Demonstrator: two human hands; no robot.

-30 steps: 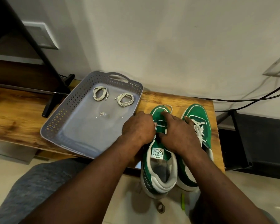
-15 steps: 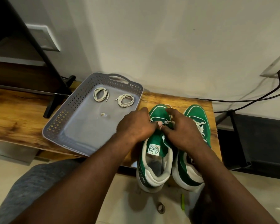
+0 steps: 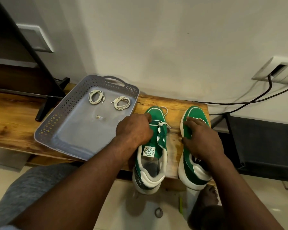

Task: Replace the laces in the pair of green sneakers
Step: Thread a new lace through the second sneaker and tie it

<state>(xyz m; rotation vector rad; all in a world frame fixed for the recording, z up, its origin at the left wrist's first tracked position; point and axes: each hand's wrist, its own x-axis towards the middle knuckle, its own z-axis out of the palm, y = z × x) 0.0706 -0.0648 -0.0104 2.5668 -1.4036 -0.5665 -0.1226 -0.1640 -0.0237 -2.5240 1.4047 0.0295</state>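
Observation:
Two green sneakers stand toes-away on the wooden bench [image 3: 175, 103], a gap between them. My left hand [image 3: 133, 130] curls over the left side of the left sneaker [image 3: 152, 146], fingertips at its loosened white lace [image 3: 161, 124]. A loop of that lace lies beyond the toe. My right hand [image 3: 201, 140] lies on top of the right sneaker [image 3: 195, 114] with fingers stretched toward the toe and the thumb at its inner edge, hiding its laces. Two coiled white laces [image 3: 96, 96] [image 3: 122, 103] lie in the grey tray [image 3: 45, 128].
The tray fills the bench left of the sneakers. A black stand leg [image 3: 45, 103] sits behind it. Cables [image 3: 239, 103] run from a wall socket [image 3: 276, 70] at the right. Both heels overhang the bench's front edge. My foot [image 3: 208, 196] and a small ring [image 3: 158, 213] are on the floor.
Both hands were together at the left sneaker's laces. My right hand has since gone to the right sneaker, which now stands farther right, leaving a gap between the pair.

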